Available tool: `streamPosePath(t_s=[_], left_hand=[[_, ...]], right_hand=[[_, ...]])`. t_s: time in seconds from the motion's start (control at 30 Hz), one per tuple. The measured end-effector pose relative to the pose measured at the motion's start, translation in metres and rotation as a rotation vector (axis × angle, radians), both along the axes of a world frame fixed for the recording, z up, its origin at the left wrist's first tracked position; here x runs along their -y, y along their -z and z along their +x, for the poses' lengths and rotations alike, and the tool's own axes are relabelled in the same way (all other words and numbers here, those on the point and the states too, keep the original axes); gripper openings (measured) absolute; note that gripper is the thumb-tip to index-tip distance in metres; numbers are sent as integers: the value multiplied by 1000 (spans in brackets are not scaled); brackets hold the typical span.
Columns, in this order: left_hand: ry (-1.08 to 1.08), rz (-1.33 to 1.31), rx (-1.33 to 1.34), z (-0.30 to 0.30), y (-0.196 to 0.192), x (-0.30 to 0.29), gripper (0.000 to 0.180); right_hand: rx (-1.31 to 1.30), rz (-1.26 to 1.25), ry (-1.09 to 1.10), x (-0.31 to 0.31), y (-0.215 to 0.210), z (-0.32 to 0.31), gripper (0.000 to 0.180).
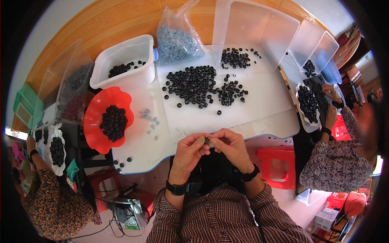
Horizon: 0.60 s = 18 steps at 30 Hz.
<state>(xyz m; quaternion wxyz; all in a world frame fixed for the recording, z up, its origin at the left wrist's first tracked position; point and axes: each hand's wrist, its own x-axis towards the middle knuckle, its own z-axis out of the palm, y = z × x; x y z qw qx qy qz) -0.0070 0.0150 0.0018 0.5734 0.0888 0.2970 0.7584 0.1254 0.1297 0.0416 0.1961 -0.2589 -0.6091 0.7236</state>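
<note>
Just past the table's near edge, my left hand [187, 152] is closed, pinching a small round black piece [207, 140] with a hole in its end between thumb and fingertips. My right hand [231, 149] is closed too, its thumb and index finger pressed together right beside that piece. Whether the right fingertips hold a tiny part of their own is hidden. Beyond my hands, a large pile of similar black pieces [190, 85] lies on a white sheet, with a smaller group [231, 93] to its right. Small translucent bits [149, 116] are scattered to the left.
A red wavy-rimmed bowl [91, 121] and a white tub [95, 79], both with black pieces inside, stand left. Behind are a bag of bluish bits [178, 43] and a translucent bin [259, 30] on its side. A red stool [276, 167] stands right. People work on both sides.
</note>
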Motion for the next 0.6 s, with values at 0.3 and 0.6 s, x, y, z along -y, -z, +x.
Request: streamPosePath(t_s=[0.3,0.6], left_hand=[[-29,-42,-95,1,-1,-1,22],[-32,-59,-66,3,1,-1,22]], right_hand=[[24,210,28,-4,3,-4,7],[231,800,428,-65,11,-15,4]])
